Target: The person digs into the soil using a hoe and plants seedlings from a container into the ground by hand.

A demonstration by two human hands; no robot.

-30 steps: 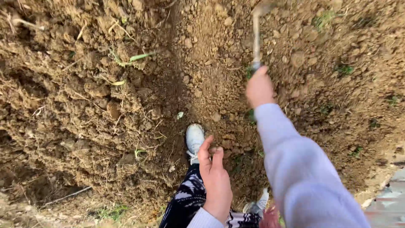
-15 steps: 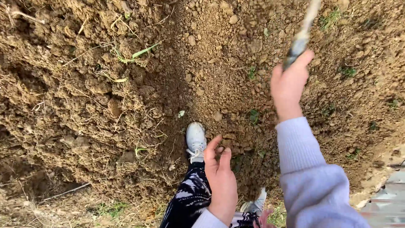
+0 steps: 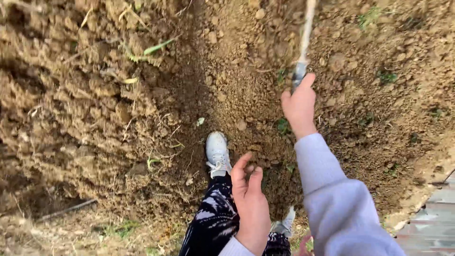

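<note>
Over the loose brown soil point(image 3: 142, 118), right hand point(image 3: 299, 105) is clenched round a thin tool handle point(image 3: 303, 47) (upper end out of frame); left hand point(image 3: 251, 204) hangs open, empty, above a white shoe point(image 3: 217, 150).

Two hands, left hand point(image 3: 251, 208) at six o'clock and right hand point(image 3: 299, 105) toward one, one tool handle point(image 3: 303, 47), two white shoes point(image 3: 217, 152).

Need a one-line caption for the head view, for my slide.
Right hand grips a tool handle over tilled soil; left hand open above a white shoe.
</note>
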